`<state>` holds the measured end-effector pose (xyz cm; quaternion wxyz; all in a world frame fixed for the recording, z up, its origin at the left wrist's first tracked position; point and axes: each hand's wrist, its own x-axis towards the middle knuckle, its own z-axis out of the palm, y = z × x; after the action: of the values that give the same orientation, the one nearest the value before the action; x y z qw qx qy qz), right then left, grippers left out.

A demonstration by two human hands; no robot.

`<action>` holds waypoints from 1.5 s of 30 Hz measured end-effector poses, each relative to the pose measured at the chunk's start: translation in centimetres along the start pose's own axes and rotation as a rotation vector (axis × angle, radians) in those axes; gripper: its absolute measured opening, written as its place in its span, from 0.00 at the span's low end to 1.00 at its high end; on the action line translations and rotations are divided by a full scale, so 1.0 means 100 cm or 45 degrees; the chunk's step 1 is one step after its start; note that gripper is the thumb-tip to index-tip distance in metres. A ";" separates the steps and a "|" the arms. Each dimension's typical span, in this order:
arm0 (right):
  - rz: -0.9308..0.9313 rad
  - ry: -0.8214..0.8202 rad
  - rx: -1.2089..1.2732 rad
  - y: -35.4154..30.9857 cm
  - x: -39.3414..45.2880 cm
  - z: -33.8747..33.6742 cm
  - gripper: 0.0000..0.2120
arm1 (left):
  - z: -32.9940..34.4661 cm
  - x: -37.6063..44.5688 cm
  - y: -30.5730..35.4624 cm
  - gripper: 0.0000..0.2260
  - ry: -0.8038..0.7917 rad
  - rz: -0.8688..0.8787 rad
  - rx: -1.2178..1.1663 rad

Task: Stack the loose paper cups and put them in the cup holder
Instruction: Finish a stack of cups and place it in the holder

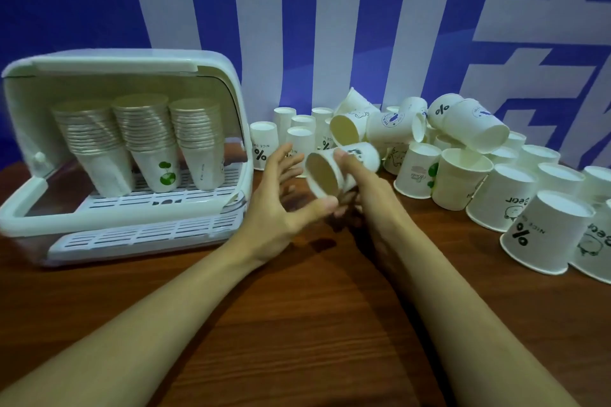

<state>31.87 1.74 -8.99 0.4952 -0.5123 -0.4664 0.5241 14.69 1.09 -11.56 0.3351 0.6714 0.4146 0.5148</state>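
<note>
My right hand (pixel 360 185) grips a white paper cup (pixel 327 172) lying on its side, its brown inside facing left toward me. My left hand (pixel 281 205) is spread beside the cup's mouth, fingers straight, thumb reaching under the rim. The white cup holder (pixel 125 228) stands at the left with its lid raised. Inside it lean three stacks of cups (pixel 145 139), mouths up. A heap of loose cups (pixel 463 158), some upside down and some tipped over, covers the right side of the table.
The wooden table (pixel 314 324) runs bare toward me beneath both forearms. A blue and white banner wall (pixel 297 26) closes off the back. Several upside-down cups (pixel 264 145) stand between the holder and my hands.
</note>
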 end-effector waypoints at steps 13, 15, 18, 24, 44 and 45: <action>-0.682 -0.219 -0.974 0.002 -0.006 -0.003 0.31 | 0.012 -0.002 0.023 0.47 0.336 0.032 0.162; -0.717 -0.055 -1.083 0.005 0.002 -0.001 0.27 | 0.013 -0.002 0.019 0.49 0.366 -0.029 0.098; -0.765 0.080 -1.512 0.016 0.015 -0.004 0.20 | 0.013 -0.007 0.014 0.49 0.326 -0.092 0.051; -0.578 -0.222 -1.529 0.030 0.024 -0.006 0.31 | 0.016 -0.005 0.006 0.36 0.335 -0.192 0.165; -0.740 -0.231 -1.291 -0.012 0.104 0.008 0.41 | 0.021 -0.001 0.004 0.23 0.371 -0.254 0.468; -0.832 -0.129 -1.412 -0.012 0.105 0.007 0.41 | 0.021 0.000 0.004 0.23 0.366 -0.258 0.467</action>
<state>31.34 12.35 -8.60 0.2683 -0.4984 -0.8228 0.0510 16.82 0.83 -11.75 0.1952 0.5959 0.6095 0.4851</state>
